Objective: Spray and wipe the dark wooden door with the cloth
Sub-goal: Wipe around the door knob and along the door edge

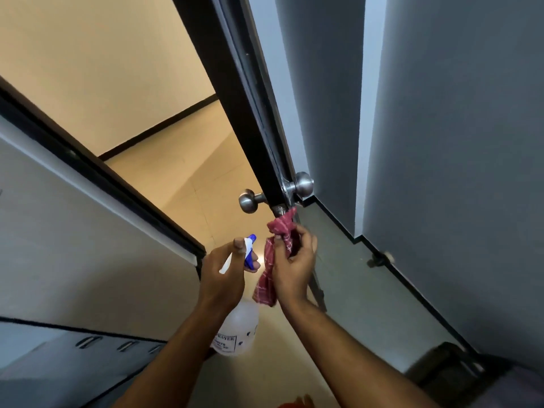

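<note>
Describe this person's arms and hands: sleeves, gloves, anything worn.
Both are bare. The left hand and right hand wear no gloves, and no ring or watch shows. The left forearm and right forearm are uncovered down to the frame's bottom edge; no sleeve is in view.

Grey wall on my right, black skirting along its foot, a door stop low against it. Ahead, cream wall over beige tiled floor. Grey drawers with metal handles at my lower left.
</note>
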